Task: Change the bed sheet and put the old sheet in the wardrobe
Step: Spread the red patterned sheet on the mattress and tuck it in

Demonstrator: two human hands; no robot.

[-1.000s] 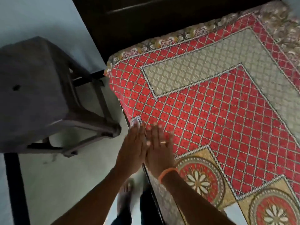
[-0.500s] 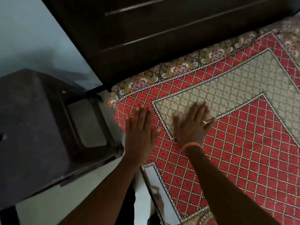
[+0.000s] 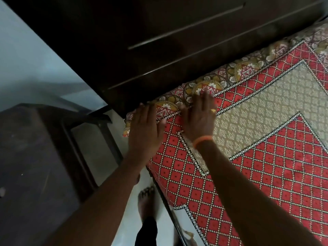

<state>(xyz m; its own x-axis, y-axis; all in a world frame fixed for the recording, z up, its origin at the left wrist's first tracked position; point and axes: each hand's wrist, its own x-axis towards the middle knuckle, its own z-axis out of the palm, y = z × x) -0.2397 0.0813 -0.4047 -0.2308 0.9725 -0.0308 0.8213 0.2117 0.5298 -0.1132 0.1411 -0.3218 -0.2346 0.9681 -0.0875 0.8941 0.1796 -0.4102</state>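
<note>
A red, lattice-patterned bed sheet point(image 3: 257, 174) with beige bands and a floral border lies spread over the bed. My left hand point(image 3: 144, 134) presses flat on the sheet at the bed's near-left corner, fingers straight and reaching the floral border. My right hand point(image 3: 199, 118), with a ring and an orange wristband, lies flat beside it, its fingertips on the floral border by the headboard. Neither hand holds anything. No second sheet is in view.
The dark wooden headboard point(image 3: 159, 41) rises right behind the bed's top edge. A dark plastic stool point(image 3: 40, 157) stands on the pale floor left of the bed. My bare foot point(image 3: 146, 203) is on the floor beside the bed frame.
Both hands have slid up the sheet from near the bed's side edge to the top corner by the headboard, staying flat. The view has followed them upward.
</note>
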